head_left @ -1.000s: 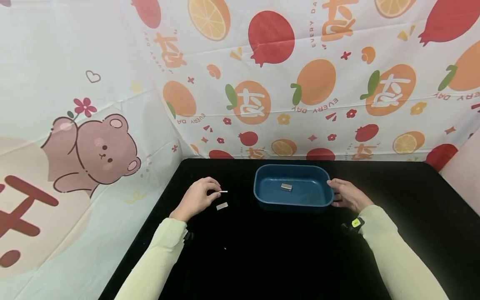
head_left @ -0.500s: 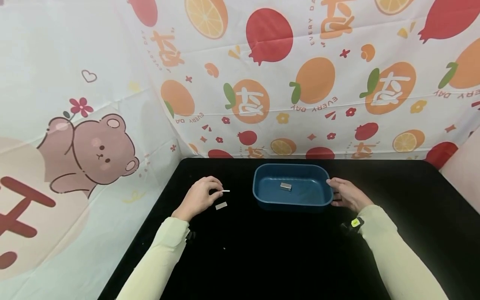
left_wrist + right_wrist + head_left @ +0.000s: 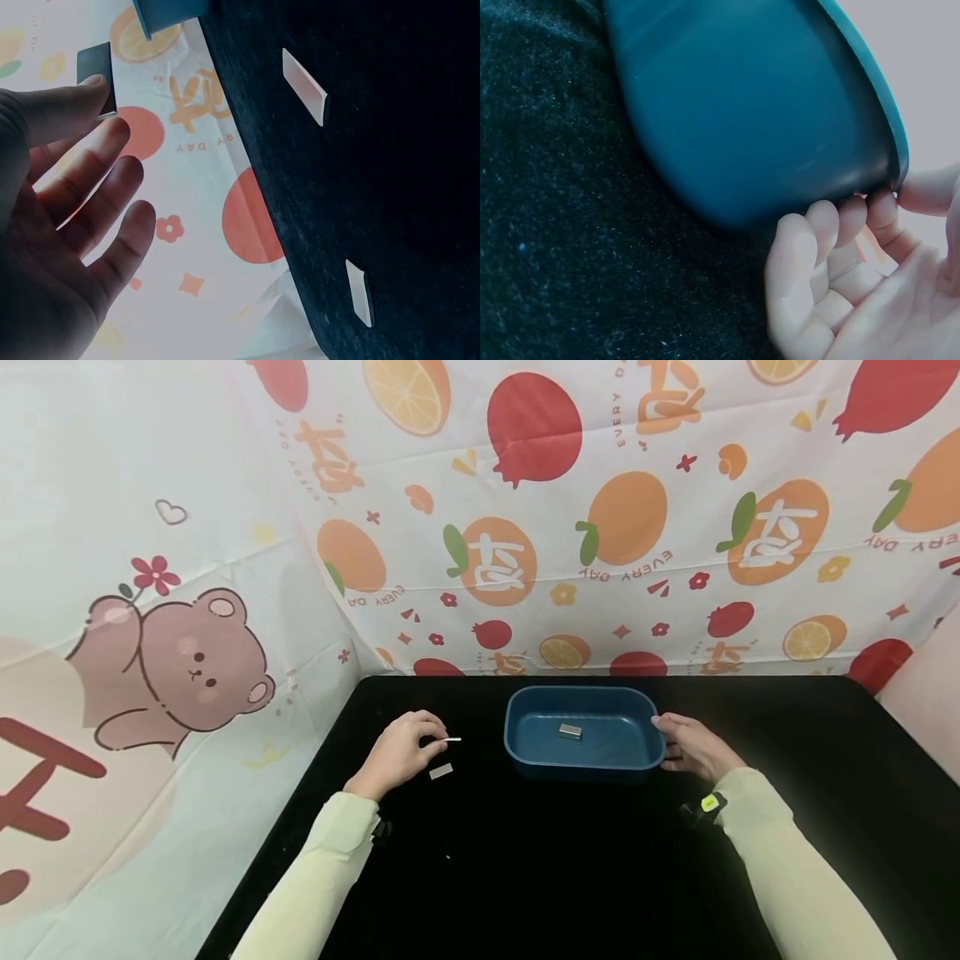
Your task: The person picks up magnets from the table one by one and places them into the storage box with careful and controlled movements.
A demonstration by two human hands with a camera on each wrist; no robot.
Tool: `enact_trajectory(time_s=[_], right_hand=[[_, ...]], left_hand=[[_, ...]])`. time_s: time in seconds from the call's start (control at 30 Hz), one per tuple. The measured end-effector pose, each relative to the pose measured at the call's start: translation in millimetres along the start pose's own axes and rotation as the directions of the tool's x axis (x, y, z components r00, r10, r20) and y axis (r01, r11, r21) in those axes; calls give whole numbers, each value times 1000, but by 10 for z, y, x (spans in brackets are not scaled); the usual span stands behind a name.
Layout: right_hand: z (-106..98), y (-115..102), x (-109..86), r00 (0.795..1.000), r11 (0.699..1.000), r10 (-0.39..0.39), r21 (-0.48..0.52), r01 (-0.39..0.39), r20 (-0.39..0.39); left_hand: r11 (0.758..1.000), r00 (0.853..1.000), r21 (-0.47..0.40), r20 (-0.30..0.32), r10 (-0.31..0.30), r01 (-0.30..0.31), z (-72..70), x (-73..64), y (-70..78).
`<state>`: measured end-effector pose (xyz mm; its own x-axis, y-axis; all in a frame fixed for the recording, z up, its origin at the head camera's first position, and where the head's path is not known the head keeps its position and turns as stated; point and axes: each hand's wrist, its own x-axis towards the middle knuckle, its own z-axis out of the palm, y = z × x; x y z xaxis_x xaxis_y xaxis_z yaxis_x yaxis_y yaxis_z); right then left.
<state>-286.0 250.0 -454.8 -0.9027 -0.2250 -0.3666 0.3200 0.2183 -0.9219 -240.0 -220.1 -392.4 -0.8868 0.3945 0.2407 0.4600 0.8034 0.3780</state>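
My left hand [image 3: 400, 752] pinches a small flat rectangular piece [image 3: 96, 71] between thumb and fingertips, above the table left of a blue plastic basin [image 3: 585, 766]. Its edge is a thin white line in the head view. Two similar flat pieces lie on the table: one pale piece [image 3: 441, 771] just below the hand in the head view, and in the left wrist view an upper piece [image 3: 305, 88] and a lower piece [image 3: 358, 292]. Inside the basin rests a small silvery block [image 3: 570, 732]. At the basin's right end my right hand [image 3: 697, 747] grips the rim, thumb on top and fingers against the outer wall.
A black cloth-covered table [image 3: 555, 868] lies beneath everything. A fruit-print sheet [image 3: 600, 610] hangs behind its far edge, and a bear-print sheet [image 3: 202, 652] hangs along the left side. A tiny white speck [image 3: 448, 857] is on the near part of the table.
My left hand has shifted slightly to the right with the pinched piece. The head view has turned a little. The right hand keeps its grip on the basin, which stays in place.
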Motion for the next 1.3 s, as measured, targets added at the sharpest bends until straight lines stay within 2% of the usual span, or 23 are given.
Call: enact_trajectory(time_s=[0.27, 0.47, 0.83, 1.3], right_hand=[[19, -61, 10, 1000, 1000, -2, 19, 1, 23], [7, -74, 8, 1000, 1000, 9, 16, -10, 23], [1, -64, 1, 1000, 1000, 7, 11, -7, 11], [0, -17, 4, 1000, 999, 21, 28, -22, 11]], left_hand=[[1000, 1000, -25, -2, 1, -2, 3, 29, 18], [1000, 1000, -9, -2, -2, 2, 21, 75, 42], [1000, 1000, 17, -10, -5, 5, 12, 136, 98], [1000, 1000, -10, 1, -9, 10, 1, 239, 183]])
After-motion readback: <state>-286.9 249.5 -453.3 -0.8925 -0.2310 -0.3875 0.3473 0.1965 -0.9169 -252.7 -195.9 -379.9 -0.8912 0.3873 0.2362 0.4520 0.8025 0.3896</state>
